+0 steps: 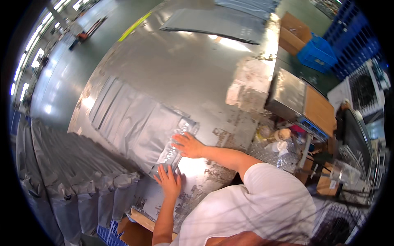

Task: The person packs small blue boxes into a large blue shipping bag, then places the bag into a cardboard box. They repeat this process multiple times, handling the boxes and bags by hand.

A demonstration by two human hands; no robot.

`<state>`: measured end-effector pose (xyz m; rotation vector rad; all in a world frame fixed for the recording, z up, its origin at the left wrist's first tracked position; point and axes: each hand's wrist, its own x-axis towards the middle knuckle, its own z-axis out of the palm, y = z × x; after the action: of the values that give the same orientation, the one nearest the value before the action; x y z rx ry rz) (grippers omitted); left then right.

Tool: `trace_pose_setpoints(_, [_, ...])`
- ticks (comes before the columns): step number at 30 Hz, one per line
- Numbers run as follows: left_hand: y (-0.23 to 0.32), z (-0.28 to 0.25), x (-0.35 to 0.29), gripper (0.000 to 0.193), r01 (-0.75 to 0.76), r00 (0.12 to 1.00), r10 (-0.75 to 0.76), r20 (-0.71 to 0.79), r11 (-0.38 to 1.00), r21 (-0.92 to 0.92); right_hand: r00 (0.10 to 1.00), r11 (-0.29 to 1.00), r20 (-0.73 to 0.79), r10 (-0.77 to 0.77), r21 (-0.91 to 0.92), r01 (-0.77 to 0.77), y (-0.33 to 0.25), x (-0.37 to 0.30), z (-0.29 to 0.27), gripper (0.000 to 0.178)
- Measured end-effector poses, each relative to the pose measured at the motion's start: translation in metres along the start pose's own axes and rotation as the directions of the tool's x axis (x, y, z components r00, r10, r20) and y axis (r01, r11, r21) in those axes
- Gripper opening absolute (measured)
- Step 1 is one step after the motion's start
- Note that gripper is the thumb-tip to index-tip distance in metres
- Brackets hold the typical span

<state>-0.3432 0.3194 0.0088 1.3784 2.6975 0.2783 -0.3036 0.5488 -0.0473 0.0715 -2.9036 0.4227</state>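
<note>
A grey plastic mailing bag [133, 121] lies flat on the metal table [180, 69], with folds running across its far left part. Its near end carries a shiny, crinkled strip [172, 149]. My right hand [188, 145] rests on the right part of that strip with fingers spread. At the strip's lower left corner lies my left hand [168, 181], its fingers stretched out and apart. Both palms face down, and neither hand grips anything. Whatever is inside the bag cannot be seen.
Many grey bags [78, 164] hang in a row at the left. More flat grey bags [213, 24] lie at the table's far end. A metal box [286, 92], a blue crate [316, 53] and a monitor [357, 135] stand to the right.
</note>
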Motion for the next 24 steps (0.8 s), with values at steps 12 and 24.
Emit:
trace_pose_setpoints(12, [0.047,0.051,-0.152,0.054,-0.430,0.859,0.444,0.255,0.896,-0.111,0.970,0.982,0.241,-0.002,0.182,-0.044,-0.081,-0.248,-0.048,0.057])
trace_pose_setpoints(24, [0.183,0.048,-0.379,0.042,0.372,0.887,-0.435,-0.157,0.872,-0.318,0.929,0.960,0.245,-0.276,0.016,0.281,-0.089,-0.248,-0.017,0.069])
